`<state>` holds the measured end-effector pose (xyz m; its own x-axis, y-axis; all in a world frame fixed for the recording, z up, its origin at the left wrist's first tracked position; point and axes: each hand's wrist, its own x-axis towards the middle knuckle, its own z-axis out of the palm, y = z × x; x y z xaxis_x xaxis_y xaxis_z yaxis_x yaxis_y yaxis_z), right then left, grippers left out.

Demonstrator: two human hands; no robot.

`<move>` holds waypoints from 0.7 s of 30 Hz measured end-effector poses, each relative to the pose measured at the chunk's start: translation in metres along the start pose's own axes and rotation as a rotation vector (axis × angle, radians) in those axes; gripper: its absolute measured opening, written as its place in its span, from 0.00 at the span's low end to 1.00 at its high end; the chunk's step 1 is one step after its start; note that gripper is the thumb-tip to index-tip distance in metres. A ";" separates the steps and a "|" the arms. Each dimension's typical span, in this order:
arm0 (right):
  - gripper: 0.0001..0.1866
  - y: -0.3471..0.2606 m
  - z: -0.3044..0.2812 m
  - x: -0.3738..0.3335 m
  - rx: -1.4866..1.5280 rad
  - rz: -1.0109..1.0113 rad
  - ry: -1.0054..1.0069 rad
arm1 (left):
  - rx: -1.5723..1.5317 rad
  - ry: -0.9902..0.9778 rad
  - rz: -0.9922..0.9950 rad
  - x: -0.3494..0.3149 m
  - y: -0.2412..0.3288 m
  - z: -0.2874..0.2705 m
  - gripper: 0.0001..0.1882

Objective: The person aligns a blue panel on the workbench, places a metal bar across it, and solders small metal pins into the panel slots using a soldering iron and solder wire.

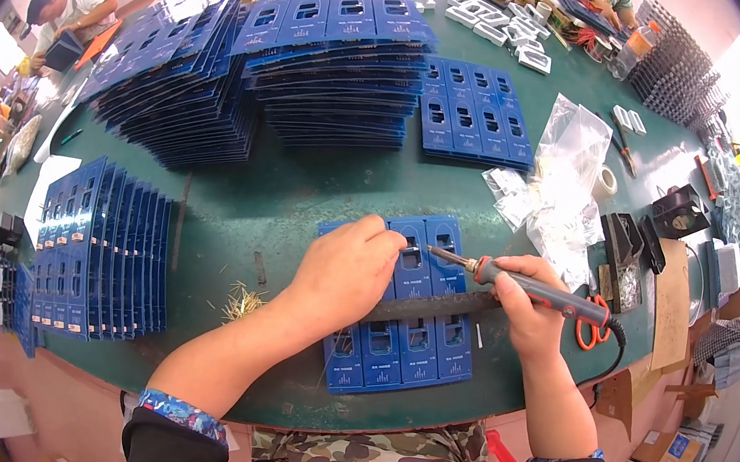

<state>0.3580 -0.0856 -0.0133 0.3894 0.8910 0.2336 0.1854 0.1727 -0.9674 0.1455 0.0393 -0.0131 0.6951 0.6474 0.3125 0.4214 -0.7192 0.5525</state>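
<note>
A blue circuit board panel (404, 364) lies flat on the green table in front of me, with a black strip (437, 307) across its middle. My right hand (527, 313) holds a soldering iron (562, 298) with a grey and red handle. Its tip points left over the panel's upper half, close to my left fingertips. My left hand (349, 261) is closed in a pinch above the upper left of the panel; what the fingers hold is too small to name. A small pile of thin gold-coloured pins (243, 305) lies beside my left forearm.
Tall stacks of blue panels (333, 86) stand at the back, with more panels (101, 252) upright at left. Plastic bags (567, 191), a fan (679, 211), a dark tray (621, 255) and orange-handled scissors (592, 333) sit at right. Other people (81, 11) work further off.
</note>
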 end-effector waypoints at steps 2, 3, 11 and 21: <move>0.08 -0.001 -0.001 0.001 -0.048 -0.018 -0.030 | 0.006 0.003 0.002 0.000 0.000 0.000 0.05; 0.08 -0.002 -0.001 0.001 -0.096 -0.037 -0.061 | 0.022 -0.006 0.004 0.000 0.000 0.000 0.05; 0.08 -0.002 0.003 0.004 -0.145 -0.076 -0.089 | 0.065 -0.040 0.000 0.001 0.001 0.000 0.04; 0.08 0.000 0.003 0.005 -0.167 -0.090 -0.087 | 0.069 -0.055 -0.004 0.003 0.002 0.000 0.04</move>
<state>0.3569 -0.0798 -0.0123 0.2866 0.9093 0.3018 0.3654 0.1875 -0.9118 0.1482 0.0401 -0.0110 0.7236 0.6369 0.2661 0.4621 -0.7334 0.4986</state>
